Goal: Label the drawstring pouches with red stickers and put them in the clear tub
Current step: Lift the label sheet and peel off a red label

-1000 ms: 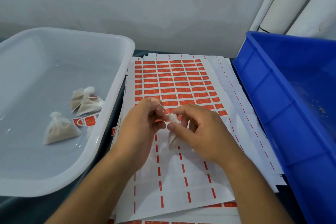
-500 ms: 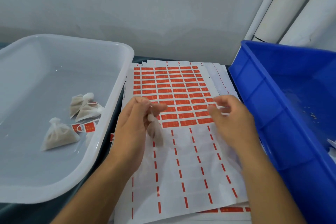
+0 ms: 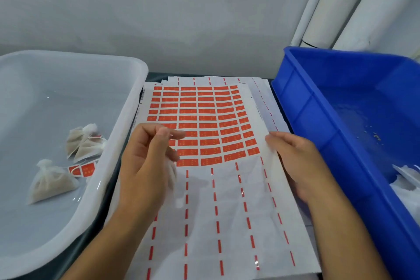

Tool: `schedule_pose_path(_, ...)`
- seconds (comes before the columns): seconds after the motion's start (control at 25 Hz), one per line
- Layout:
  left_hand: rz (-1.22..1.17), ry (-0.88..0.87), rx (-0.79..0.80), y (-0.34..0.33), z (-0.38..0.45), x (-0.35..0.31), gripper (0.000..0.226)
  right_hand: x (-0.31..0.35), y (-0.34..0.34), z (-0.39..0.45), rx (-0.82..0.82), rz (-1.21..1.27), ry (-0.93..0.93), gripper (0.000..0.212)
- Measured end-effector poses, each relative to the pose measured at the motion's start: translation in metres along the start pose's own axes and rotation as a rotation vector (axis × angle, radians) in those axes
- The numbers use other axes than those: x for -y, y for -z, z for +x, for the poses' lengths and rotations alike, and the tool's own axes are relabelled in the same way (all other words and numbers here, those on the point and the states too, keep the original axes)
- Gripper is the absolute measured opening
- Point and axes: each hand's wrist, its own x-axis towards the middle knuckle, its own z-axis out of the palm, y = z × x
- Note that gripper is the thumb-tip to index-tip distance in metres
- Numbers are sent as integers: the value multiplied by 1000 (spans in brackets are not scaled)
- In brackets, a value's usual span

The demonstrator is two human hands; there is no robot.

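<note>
That little pouch (image 3: 172, 171) dangling under your left hand (image 3: 145, 161) fingers' pinch is light and floppy, so hold its gathered neck while your right hand (image 3: 295, 161), fingers relaxed, steadies the sticker sheet (image 3: 204, 134).

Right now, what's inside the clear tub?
The clear tub holds three drawstring pouches and red stickers among them. Its near corner falls outside the view.

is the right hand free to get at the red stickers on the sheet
Probably yes: the right hand lies open at the sheet's right edge, holding nothing, and the red stickers lie uncovered just beside its fingertips.
</note>
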Motion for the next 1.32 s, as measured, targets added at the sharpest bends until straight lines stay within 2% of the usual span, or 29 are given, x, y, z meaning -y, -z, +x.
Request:
schedule_pose_path(0.16,144,-92,116,-6,-7,7,28,2,0,-2,133,121,-23,10)
schedule_pose_path(0.28,595,-225,221,-12,-10,10,42,3,-3,-3,153,133,-18,12)
schedule_pose_path(0.36,860,-447,230,-21,-10,9,52,2,-4,-4,129,123,14,12)
schedule_pose_path(0.4,916,-524,248,-30,-11,7,52,2,-5,-4,118,130,32,11)
schedule_pose_path(0.48,925,-496,310,-48,-12,1,46,2,-7,-6,111,149,59,11)
schedule_pose_path(0.68,952,-353,424,-79,-4,9,50,1,-11,-9,87,217,32,11)
schedule_pose_path(0.84,909,-325,398,-84,-7,19,44,-3,-14,-9,55,205,14,11)
schedule_pose_path(1.0,830,-332,362,-86,-8,23,33,-6,-14,-7,13,172,61,12)
schedule_pose_path(1.16,754,-265,339,-85,-3,27,24,-6,-14,-9,4,113,129,11)
schedule_pose_path(1.32,761,-282,345,-84,-2,27,24,-5,-13,-8,4,117,114,13)
